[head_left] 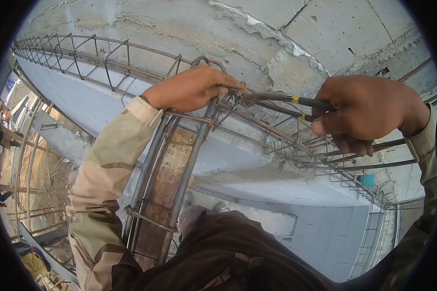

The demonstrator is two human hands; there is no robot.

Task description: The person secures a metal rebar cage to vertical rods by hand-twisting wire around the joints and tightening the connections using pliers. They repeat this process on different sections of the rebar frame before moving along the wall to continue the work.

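Note:
My right hand (pixel 366 114) is closed round the black handles of a pair of pincers (pixel 303 102), which have yellow bands. The pincers' jaws meet a joint of the rebar cage, where ties and stirrups cross. My left hand (pixel 194 87) is closed over the bent bar ends at that joint, its fingertips close to the jaws. Exactly what its fingers grip underneath is partly hidden. Below it, a rebar cage (pixel 150 189) with stirrups runs toward my body over a rusty brown board (pixel 162 194). It meets the long horizontal rebar cage (pixel 109 60) along the wall.
A rough concrete wall (pixel 189 24) rises just beyond the cages. Grey block walling (pixel 320 233) lies below on the right, with a teal object (pixel 367 181) near more rebar. Scaffold poles (pixel 26 160) and lower ground with people show far down on the left.

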